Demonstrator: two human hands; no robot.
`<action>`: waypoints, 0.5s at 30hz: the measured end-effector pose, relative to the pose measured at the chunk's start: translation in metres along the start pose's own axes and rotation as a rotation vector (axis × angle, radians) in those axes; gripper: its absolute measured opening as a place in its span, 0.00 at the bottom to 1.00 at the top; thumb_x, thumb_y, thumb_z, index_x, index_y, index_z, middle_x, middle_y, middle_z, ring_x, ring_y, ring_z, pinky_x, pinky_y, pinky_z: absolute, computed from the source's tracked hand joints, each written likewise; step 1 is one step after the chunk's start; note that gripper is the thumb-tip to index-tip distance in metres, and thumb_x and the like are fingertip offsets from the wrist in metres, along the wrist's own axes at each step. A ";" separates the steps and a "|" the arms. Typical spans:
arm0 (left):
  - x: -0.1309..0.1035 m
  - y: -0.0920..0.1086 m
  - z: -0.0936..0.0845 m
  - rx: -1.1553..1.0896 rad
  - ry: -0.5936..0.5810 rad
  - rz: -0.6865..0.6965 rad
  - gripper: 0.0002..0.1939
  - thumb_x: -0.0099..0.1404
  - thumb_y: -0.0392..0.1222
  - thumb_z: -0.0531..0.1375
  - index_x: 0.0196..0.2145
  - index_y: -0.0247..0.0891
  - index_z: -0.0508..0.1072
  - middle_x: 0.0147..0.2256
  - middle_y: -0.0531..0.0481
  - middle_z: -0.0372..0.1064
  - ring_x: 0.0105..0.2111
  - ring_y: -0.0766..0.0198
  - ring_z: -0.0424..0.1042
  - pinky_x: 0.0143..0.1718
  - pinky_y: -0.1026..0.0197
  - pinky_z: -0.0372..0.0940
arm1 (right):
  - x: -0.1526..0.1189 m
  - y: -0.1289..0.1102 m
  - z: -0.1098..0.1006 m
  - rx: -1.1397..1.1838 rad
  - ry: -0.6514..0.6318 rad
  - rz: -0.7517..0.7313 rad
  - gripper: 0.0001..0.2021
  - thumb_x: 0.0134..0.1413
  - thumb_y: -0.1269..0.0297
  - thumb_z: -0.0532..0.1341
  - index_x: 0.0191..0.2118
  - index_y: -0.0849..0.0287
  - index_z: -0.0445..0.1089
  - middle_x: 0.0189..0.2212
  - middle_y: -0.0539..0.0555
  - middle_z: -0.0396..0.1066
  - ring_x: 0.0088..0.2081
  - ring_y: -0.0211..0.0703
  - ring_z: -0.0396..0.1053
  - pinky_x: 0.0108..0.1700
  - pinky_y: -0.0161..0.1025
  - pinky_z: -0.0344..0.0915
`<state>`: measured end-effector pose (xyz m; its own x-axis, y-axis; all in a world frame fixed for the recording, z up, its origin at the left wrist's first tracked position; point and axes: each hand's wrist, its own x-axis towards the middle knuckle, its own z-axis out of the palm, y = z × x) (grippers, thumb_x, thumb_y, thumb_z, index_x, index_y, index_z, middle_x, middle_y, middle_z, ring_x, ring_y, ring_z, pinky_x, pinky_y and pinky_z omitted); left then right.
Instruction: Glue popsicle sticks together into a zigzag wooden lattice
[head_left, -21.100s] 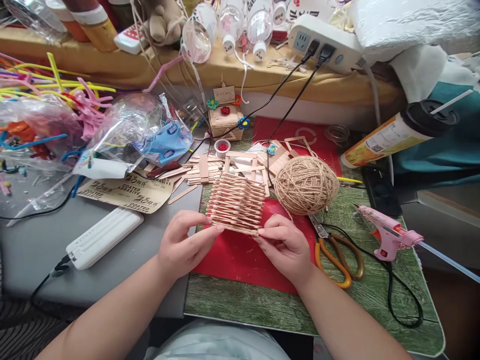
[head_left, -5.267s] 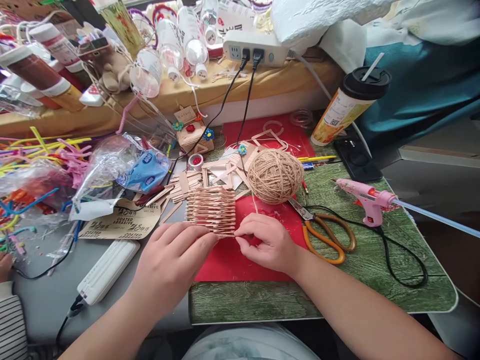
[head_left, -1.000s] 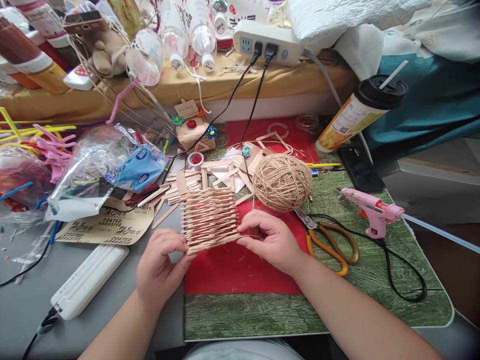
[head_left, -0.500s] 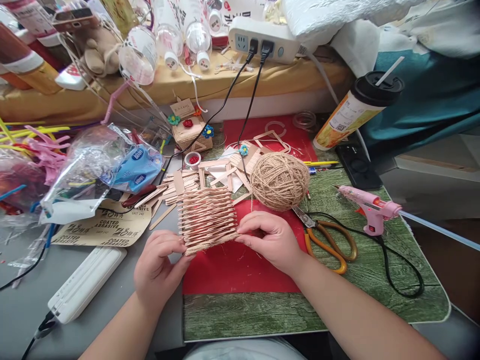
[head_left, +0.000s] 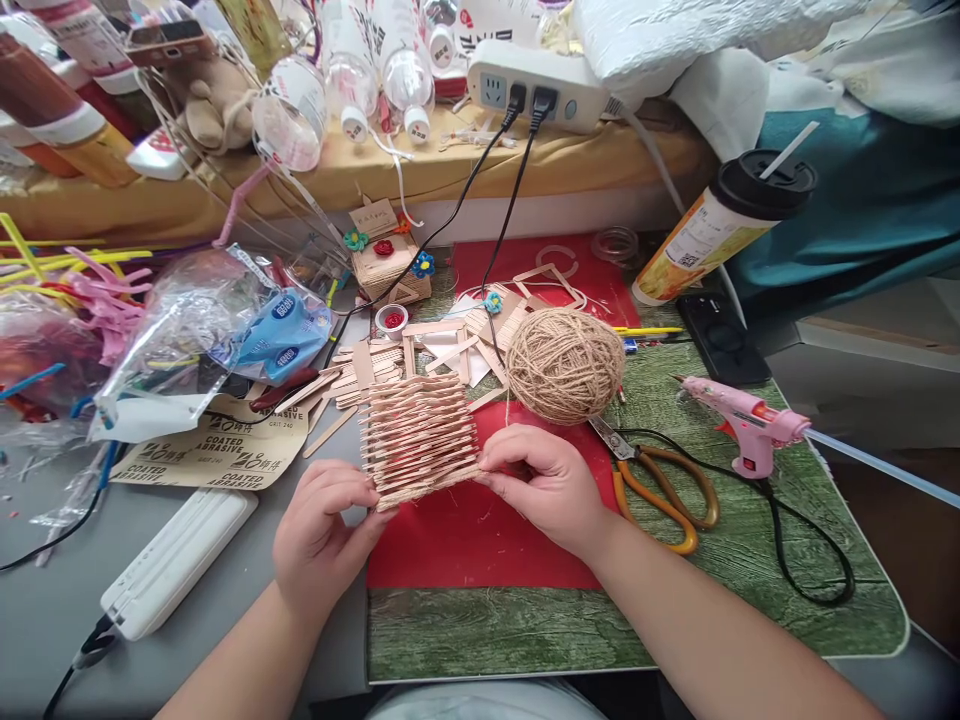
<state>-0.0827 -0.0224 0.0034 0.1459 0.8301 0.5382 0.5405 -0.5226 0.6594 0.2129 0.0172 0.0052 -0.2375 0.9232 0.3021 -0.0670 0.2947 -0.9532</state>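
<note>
A slatted piece built of stacked wooden craft sticks (head_left: pixel 420 435) is held over a red sheet (head_left: pixel 480 545). Twine runs along its near edge. My left hand (head_left: pixel 326 525) pinches the near left corner between thumb and fingers. At the near right corner, my right hand (head_left: pixel 547 485) closes its thumb and fingertips on the same piece. Just beyond my right hand sits a ball of jute twine (head_left: pixel 566 365). Scissors with orange handles (head_left: pixel 664 495) lie open to the right of that hand.
A pink glue gun (head_left: pixel 750 420) with its cord lies at right, near a lidded cup (head_left: pixel 720 230) and a black phone (head_left: pixel 724 340). Loose craft sticks (head_left: pixel 375 365) and a small decorated box (head_left: pixel 390 265) are behind. Sandpaper (head_left: pixel 217 445) and a white power strip (head_left: pixel 180 565) lie left.
The whole view has shifted slightly, so things appear a little further right. Both hands keep their hold on the craft-stick piece, with almost no other movement.
</note>
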 end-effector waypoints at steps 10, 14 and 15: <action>0.003 0.002 -0.001 0.006 -0.016 0.030 0.09 0.68 0.36 0.71 0.42 0.45 0.76 0.34 0.51 0.78 0.37 0.59 0.75 0.41 0.54 0.71 | 0.000 0.003 -0.004 0.088 -0.016 0.053 0.02 0.63 0.66 0.74 0.39 0.53 0.82 0.37 0.54 0.81 0.39 0.44 0.78 0.40 0.40 0.74; 0.006 0.006 -0.001 0.016 -0.043 0.071 0.10 0.68 0.33 0.70 0.43 0.44 0.75 0.35 0.51 0.78 0.37 0.60 0.75 0.42 0.54 0.71 | -0.001 0.002 -0.005 0.125 0.005 0.123 0.02 0.66 0.64 0.72 0.39 0.52 0.81 0.35 0.53 0.77 0.36 0.43 0.74 0.40 0.40 0.71; 0.007 0.007 -0.001 0.017 -0.047 0.081 0.10 0.68 0.33 0.70 0.43 0.44 0.75 0.35 0.51 0.78 0.37 0.60 0.74 0.42 0.55 0.72 | -0.001 0.001 -0.004 0.135 0.015 0.137 0.02 0.67 0.64 0.71 0.39 0.52 0.81 0.35 0.52 0.76 0.36 0.42 0.73 0.40 0.40 0.70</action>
<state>-0.0788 -0.0209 0.0124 0.2279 0.7939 0.5637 0.5395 -0.5849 0.6056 0.2169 0.0178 0.0037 -0.2393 0.9562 0.1685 -0.1644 0.1311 -0.9776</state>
